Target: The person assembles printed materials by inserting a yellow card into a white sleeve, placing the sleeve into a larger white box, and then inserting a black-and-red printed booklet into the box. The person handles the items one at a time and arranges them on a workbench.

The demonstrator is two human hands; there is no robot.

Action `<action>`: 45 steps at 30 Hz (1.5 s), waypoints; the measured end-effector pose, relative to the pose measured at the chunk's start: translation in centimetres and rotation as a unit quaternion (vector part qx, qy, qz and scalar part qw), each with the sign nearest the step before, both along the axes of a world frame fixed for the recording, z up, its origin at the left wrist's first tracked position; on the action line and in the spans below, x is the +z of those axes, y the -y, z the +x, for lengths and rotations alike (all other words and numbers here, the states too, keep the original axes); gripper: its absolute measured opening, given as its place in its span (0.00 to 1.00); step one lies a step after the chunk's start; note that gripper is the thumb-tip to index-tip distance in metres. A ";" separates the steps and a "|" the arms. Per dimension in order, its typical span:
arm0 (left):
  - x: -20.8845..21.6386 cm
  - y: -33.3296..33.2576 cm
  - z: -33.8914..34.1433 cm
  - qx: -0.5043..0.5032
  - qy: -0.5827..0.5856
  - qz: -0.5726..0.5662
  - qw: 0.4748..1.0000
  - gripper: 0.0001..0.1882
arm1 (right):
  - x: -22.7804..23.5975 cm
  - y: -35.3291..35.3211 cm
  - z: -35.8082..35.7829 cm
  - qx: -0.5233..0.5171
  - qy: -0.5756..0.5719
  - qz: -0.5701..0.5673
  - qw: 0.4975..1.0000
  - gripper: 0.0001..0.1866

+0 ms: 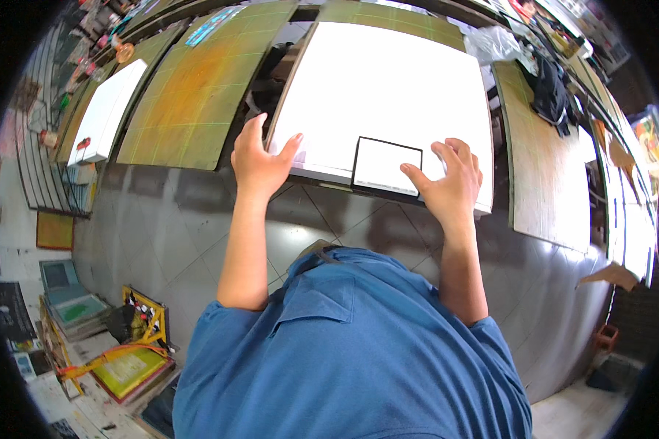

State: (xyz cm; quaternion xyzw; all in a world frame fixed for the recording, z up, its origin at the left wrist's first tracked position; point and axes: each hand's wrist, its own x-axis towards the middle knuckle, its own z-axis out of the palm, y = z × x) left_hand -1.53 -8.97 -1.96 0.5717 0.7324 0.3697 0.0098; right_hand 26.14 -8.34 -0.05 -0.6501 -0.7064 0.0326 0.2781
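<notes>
A large white stack of sheets or thick white board lies on the table in front of me. At its near edge is a small white rectangle with a black border, its lower edge at the front of the stack. My left hand hovers by the near left corner, thumb and fingers spread, with nothing in it. Over the near right part is my right hand, fingers bent and parted, its thumb close to the rectangle's right edge. Whether that thumb touches it I cannot tell.
Greenish-brown boards stand to the left, with a smaller white stack beyond. On the right is another board with a black bag or cloth. Clear plastic lies at the far right corner. Frames and a yellow screen sit low left.
</notes>
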 end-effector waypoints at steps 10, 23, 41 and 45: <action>-2.1 5.0 -9.2 0.134 0.191 0.026 0.972 0.36 | -1.5 -0.1 0.2 0.045 -0.010 0.083 0.995 0.25; -1.3 3.7 -39.3 0.256 0.178 0.201 0.928 0.19 | -2.8 -1.5 0.8 0.097 -0.081 0.004 0.992 0.22; 3.4 -8.0 -71.7 0.503 0.080 -0.105 0.854 0.23 | -2.8 -1.6 1.2 -0.029 -0.170 -0.118 0.978 0.33; 3.3 -7.2 -73.4 0.477 0.174 -0.081 0.858 0.22 | -1.2 -1.4 -2.4 -0.021 -0.215 -0.113 0.970 0.33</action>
